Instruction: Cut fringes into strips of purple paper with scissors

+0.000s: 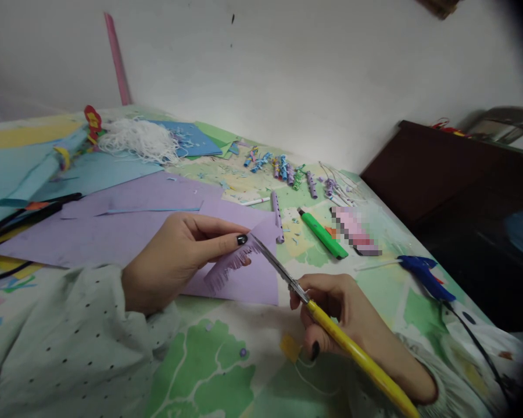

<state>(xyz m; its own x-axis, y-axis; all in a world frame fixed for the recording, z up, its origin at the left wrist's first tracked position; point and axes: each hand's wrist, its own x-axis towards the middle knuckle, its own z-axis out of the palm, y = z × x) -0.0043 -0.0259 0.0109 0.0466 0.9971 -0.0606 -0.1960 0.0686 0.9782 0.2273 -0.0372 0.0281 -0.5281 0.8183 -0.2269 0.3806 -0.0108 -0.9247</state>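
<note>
My left hand (178, 255) pinches a narrow strip of purple paper (226, 268) between thumb and fingers. Fine cuts along the strip's lower edge make a fringe. In my right hand (335, 313) is a pair of scissors (353, 351) with yellow handles. Its metal blades point up and left, with their tips at the strip beside my left thumb. Whether the blades are parted is hard to make out. Beneath the strip lies a larger purple sheet (131, 232). A small orange tag (290, 348) on a white string sits by my right thumb.
Beyond my hands lie a green utility knife (322, 233), a purple paper tube (278, 217) and several small decorated rolls (283, 166). A blue glue gun (425, 277) with its cord rests at right. White string (139, 141) is heaped at back left. A dark cabinet (444, 191) borders the table.
</note>
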